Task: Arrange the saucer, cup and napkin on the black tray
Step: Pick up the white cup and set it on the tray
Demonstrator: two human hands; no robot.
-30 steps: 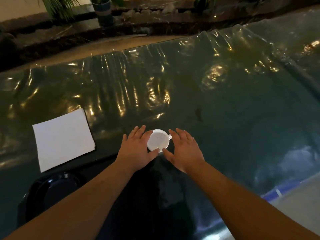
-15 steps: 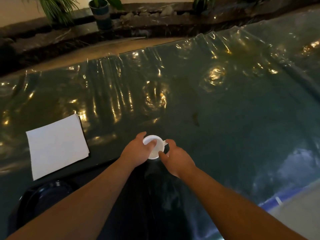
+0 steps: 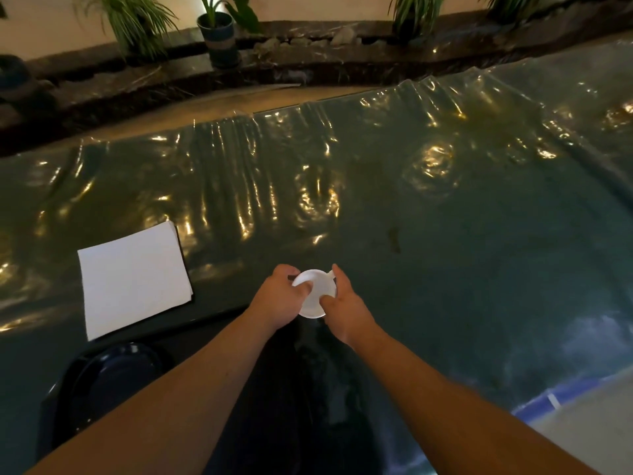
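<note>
A small white cup (image 3: pixel 314 294) is gripped from both sides, my left hand (image 3: pixel 279 298) on its left rim and my right hand (image 3: pixel 342 303) on its right, by the handle. The cup is at the far edge of the black tray (image 3: pixel 308 389), which spreads dark under my forearms. A dark blue saucer (image 3: pixel 116 366) lies on the tray's left part. The white napkin (image 3: pixel 133 277), a folded square, rests on the shiny table cover left of the cup, beyond the tray.
The table is covered by a wrinkled, glossy dark green plastic sheet (image 3: pixel 445 234). Potted plants (image 3: pixel 219 32) and stones line a ledge past the table's far edge. A blue-edged strip and pale floor (image 3: pixel 582 416) show at the lower right.
My hands have gone from flat beside the cup to closed on it from both sides, and the cup has come a little nearer to me, at the tray's far edge.
</note>
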